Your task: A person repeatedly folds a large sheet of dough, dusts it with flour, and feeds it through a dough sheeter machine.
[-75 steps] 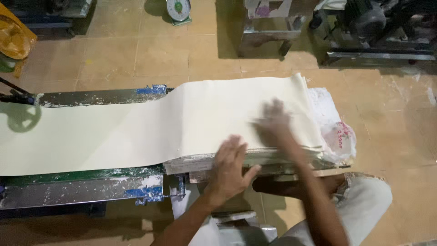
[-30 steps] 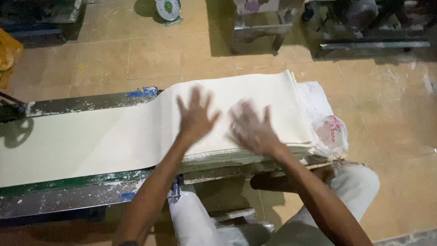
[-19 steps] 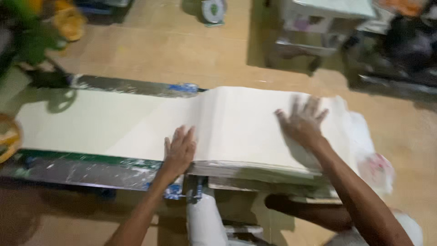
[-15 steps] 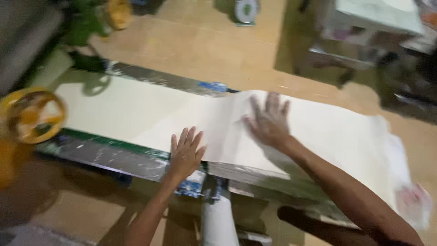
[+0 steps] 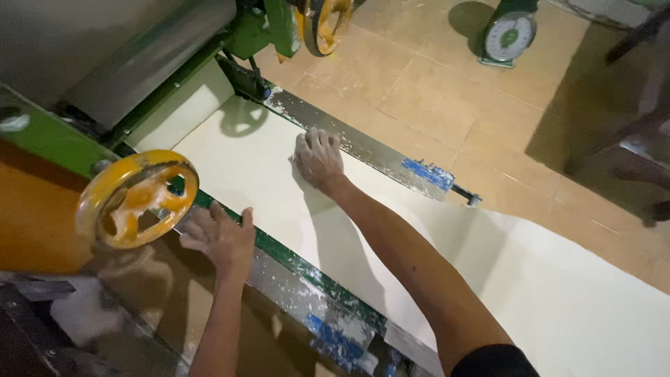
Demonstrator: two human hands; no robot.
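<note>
While the head view looks down, we log our right hand (image 5: 317, 157) flat, fingers loosely curled, pressing the far edge of the pale dough sheet (image 5: 391, 237); our left hand (image 5: 220, 237) rests open on the near green rail (image 5: 293, 262), gripping nothing. Sheet spans the bed left to right; we judge it soft, limp and tear-prone, best held by both edges with flat palms.

A long pale dough sheet (image 5: 433, 258) lies flat along a green-edged machine bed (image 5: 307, 269). The right hand (image 5: 317, 159) presses palm down on the sheet's far edge, by the floury metal rail (image 5: 363, 143). The left hand (image 5: 222, 239) rests at the near rail, just beside a yellow handwheel (image 5: 136, 199). A weighing scale (image 5: 509, 33) stands on the tiled floor (image 5: 447, 84).
</note>
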